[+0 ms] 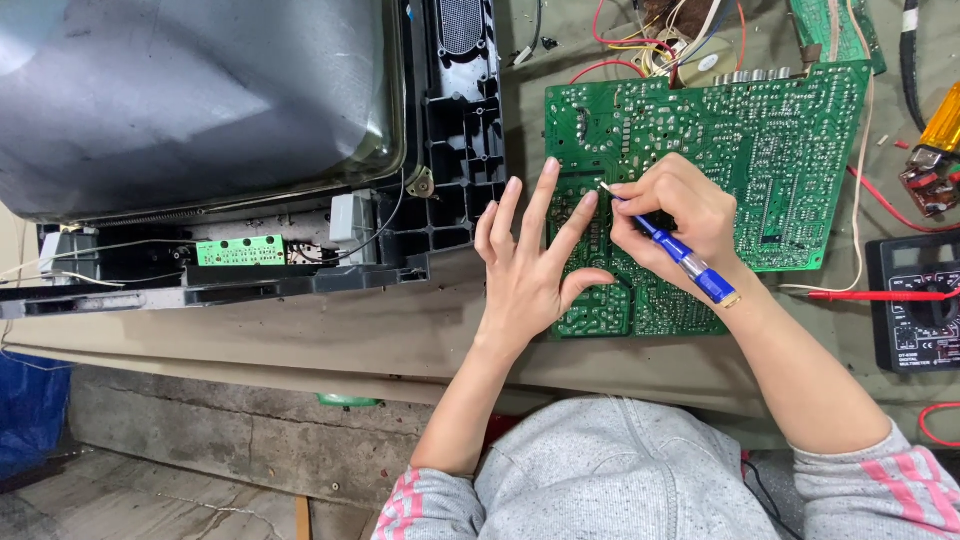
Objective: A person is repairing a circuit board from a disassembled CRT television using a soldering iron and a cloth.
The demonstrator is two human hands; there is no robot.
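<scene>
The table is covered with a dull olive-brown cloth, a little wrinkled. At ten o'clock lies the biggest thing, an old TV with a smooth grey glass tube that shines softly, set face up in a black ribbed plastic frame. At its lower edge the frame is open, and inside it sit a small green strip board, thin wires and a grey plastic block.

At one o'clock lies the board, a flat green circuit card with solder side up, covered with many tiny silver dots and pale lines. Red, white and yellow wires come out at its top edge.

At three o'clock, at the table edge, is a black multimeter; a red probe lies across it, pointing at the board.

The left hand rests on the lower left corner of the board, open, with fingers spread and straight; it holds nothing, only the fingertips and thumb press on the card.

The right hand is just beside it at two o'clock, closed around a blue tool like a pen. The thin pale tip comes out of this grip toward eleven o'clock and touches the board close to the left index fingertip.
</scene>
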